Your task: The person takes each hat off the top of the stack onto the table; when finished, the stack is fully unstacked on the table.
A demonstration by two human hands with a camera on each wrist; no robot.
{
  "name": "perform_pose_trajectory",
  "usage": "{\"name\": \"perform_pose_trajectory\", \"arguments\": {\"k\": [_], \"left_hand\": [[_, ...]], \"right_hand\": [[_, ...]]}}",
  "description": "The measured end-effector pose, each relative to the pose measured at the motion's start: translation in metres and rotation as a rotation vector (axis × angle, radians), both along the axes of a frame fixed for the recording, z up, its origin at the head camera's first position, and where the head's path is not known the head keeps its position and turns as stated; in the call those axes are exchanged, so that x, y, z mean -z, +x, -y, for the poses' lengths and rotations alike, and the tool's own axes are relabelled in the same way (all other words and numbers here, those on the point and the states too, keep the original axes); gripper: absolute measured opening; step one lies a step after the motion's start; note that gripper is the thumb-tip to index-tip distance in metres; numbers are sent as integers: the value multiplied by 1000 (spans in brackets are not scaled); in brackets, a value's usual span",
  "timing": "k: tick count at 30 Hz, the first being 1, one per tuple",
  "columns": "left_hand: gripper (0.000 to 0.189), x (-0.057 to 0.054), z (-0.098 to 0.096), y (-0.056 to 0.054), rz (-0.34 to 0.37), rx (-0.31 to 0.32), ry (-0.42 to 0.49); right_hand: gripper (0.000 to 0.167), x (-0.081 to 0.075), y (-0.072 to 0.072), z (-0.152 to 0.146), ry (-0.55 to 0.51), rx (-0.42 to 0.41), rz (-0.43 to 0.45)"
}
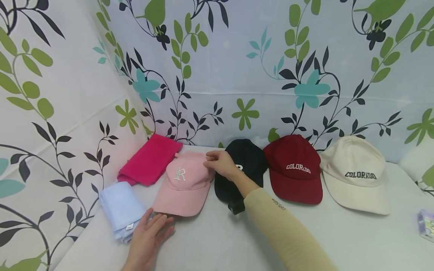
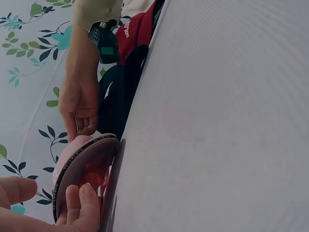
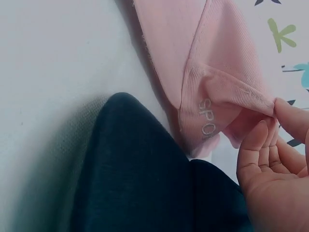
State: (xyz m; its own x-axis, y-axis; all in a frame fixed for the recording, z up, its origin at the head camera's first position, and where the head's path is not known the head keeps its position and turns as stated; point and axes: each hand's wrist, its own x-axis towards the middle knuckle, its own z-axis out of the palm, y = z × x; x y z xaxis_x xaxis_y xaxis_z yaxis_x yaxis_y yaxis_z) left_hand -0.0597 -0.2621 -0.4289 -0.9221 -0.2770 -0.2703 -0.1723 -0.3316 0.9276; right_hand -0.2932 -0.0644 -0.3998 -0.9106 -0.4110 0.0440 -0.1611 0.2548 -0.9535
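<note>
A pink baseball cap (image 1: 184, 199) with a white R lies brim toward me on the white surface. My right hand (image 1: 222, 163) pinches a fold of its crown's side between thumb and fingertips; in the right wrist view the pinched fabric (image 3: 263, 101) stands out in a peak. At the left front corner of the brim is my left hand (image 1: 149, 233). In the left wrist view, its fingers (image 2: 87, 205) reach beneath the brim (image 2: 77, 164), with the thumb apart from them. A black cap (image 1: 249, 158) sits partly hidden behind my right hand and forearm.
Right of the black cap are a dark red cap (image 1: 295, 165) and a cream cap (image 1: 356, 173), both lettered COLORADO. Folded magenta cloth (image 1: 150, 160) and folded light blue cloth (image 1: 122, 207) lie on the left. A small purple packet (image 1: 426, 226) lies far right. Patterned fabric (image 1: 217, 75) hangs behind.
</note>
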Motion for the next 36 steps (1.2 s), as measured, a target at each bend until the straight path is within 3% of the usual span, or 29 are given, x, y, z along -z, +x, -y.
{"name": "perform_pose_trajectory", "arguments": {"k": [5,14,24,36], "left_hand": [[90,-3,-3,-3,12,5,-15],[86,-6,-4,-10,39,-79,24],[75,-6,-12,-22,4,-182,30],[74,-6,-21,-42,-46,-222,20]], "right_hand": [[40,-1,0,-3,-16,8,8],[34,-3,-2,-4,-32,11,-39],[35,-12,-6,0,-41,12,-149],[36,-25,-24,0,25,15,-194]]}}
